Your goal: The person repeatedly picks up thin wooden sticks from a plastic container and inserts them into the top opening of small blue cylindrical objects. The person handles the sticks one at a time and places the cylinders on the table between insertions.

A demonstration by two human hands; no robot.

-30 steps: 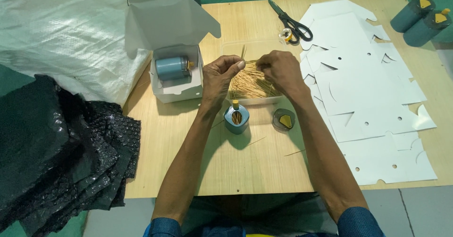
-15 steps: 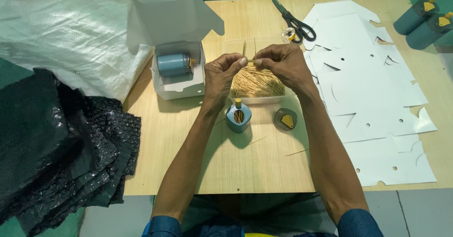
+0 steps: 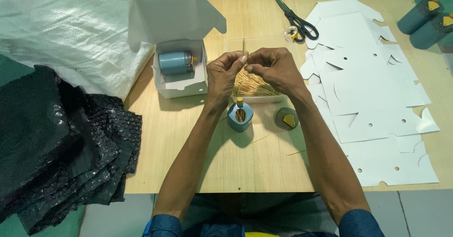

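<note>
Head view, looking down on a pale wooden counter (image 3: 264, 166).

Open room: bare counter runs along the lower centre of the frame, from the near edge up to the small containers, with a few stray sticks lying on it. Left edge is crowded by black bubble wrap (image 3: 61, 142) hanging off the counter and a white woven sack (image 3: 61, 34) at upper left. Right side is covered by flat white die-cut card sheets (image 3: 373, 90), reaching to the right edge.

Item in hand: thin straw-coloured sticks (image 3: 244, 46), a few pinched upright at centre top. Left hand (image 3: 225, 74) and right hand (image 3: 276, 69) meet over them, fingers (image 3: 243, 60) closed narrow on the sticks. Below the hands, a clear shallow tray (image 3: 255, 88) holds a loose heap of the same sticks.

Nearby: blue-grey open container (image 3: 240, 116) with sticks standing inside, just below the tray; grey lid with yellow tip (image 3: 286, 119) beside it. White open carton (image 3: 177, 53), flap raised, holds a blue-grey bottle (image 3: 175, 62) on its side, left of the hands. Black scissors (image 3: 297, 20) at top centre; two more blue-grey bottles (image 3: 427, 17) at upper right.

Surroundings: green wall along the top; grey floor below.
</note>
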